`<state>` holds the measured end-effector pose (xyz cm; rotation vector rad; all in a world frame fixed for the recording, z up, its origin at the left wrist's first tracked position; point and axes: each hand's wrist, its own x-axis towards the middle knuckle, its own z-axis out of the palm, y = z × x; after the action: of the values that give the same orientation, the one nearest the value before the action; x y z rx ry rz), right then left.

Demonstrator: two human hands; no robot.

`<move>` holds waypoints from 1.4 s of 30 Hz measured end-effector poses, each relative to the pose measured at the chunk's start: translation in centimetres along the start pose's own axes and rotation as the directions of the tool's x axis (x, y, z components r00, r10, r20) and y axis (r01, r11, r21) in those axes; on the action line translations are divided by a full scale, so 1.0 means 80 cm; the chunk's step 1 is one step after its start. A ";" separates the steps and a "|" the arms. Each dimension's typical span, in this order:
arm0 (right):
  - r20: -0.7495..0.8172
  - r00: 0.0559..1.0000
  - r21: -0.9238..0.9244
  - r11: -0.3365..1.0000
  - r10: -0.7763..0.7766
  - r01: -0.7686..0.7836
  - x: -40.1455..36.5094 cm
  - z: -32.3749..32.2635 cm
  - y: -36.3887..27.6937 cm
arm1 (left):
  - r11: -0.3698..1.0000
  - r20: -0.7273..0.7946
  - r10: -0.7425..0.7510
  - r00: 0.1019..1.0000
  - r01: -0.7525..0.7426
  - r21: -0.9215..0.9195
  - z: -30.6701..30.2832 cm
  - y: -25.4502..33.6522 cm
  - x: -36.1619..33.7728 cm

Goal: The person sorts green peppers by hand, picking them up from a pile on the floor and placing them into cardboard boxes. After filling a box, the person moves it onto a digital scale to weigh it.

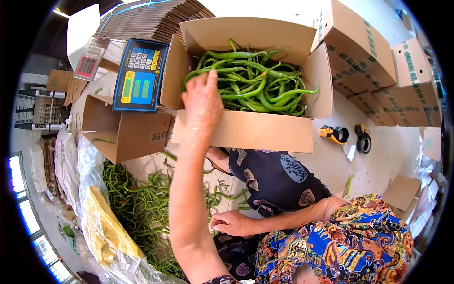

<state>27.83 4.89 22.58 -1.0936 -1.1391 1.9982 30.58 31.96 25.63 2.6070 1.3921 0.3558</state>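
Observation:
My left hand [203,97] is over the left end of an open cardboard box [250,130], touching the long green peppers [255,80] heaped inside. Its thumb stands apart from its bent fingers, whose tips are partly hidden, and no pepper shows clearly in its grasp. Lower down, my right hand [234,223] rests near my lap, beside loose peppers on the floor. Its fingers are curled together, and whatever may lie under them is hidden. A scale display [140,75] with lit numbers leans at the left side of the box.
A large pile of green peppers [137,203] covers the floor at lower left, next to clear plastic sheeting [90,165]. A smaller open box [142,135] stands below the scale display. Two tape dispensers [336,134] and stacked cartons [359,47] are on the right.

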 end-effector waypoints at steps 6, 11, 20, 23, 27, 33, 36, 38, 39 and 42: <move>-0.010 0.999 -0.056 0.998 -0.034 0.034 0.000 0.010 0.014 | 0.965 0.069 0.075 0.995 -0.055 -0.255 0.038 0.004 -0.008; -0.026 0.996 -0.084 0.993 -0.087 0.085 0.001 0.005 0.013 | 0.971 -0.187 0.103 0.977 -0.139 -0.192 0.016 -0.001 -0.031; -0.346 0.925 0.303 0.952 0.156 -0.047 0.040 -0.030 0.045 | 0.764 0.070 -0.382 0.922 0.358 -0.536 -0.121 -0.102 -0.288; -0.427 0.877 0.402 0.915 0.221 -0.034 0.057 -0.036 0.052 | 0.716 0.103 -0.588 0.803 0.575 -0.396 -0.099 -0.167 -0.424; -0.427 0.881 0.272 0.958 0.202 -0.088 0.066 -0.059 0.072 | 0.538 0.181 -0.771 0.611 0.776 -0.329 -0.020 -0.153 -0.586; -0.155 0.887 -0.360 0.811 0.435 -0.461 0.097 -0.059 0.153 | 0.143 0.442 -0.768 0.463 0.797 -0.586 0.169 -0.077 -0.684; -0.112 0.940 -0.807 0.523 0.322 -0.275 0.109 -0.058 0.217 | 0.208 0.357 -0.756 0.548 0.718 -0.664 0.224 -0.058 -0.648; -0.134 0.951 -0.928 0.302 0.277 -0.218 0.116 -0.041 0.224 | 0.329 0.272 -0.760 0.590 0.711 -0.622 0.241 -0.056 -0.616; -0.129 0.957 -0.956 0.224 0.260 -0.190 0.117 -0.039 0.237 | 0.450 0.193 -0.756 0.625 0.712 -0.539 0.240 -0.055 -0.600; -0.105 0.957 -0.991 0.057 0.269 -0.125 0.128 -0.044 0.278 | 0.635 0.058 -0.715 0.696 0.683 -0.361 0.260 -0.070 -0.576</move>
<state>23.89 4.08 -1.83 -1.8382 -2.7783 1.1400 7.28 -4.02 -1.76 1.5943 2.0106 0.5406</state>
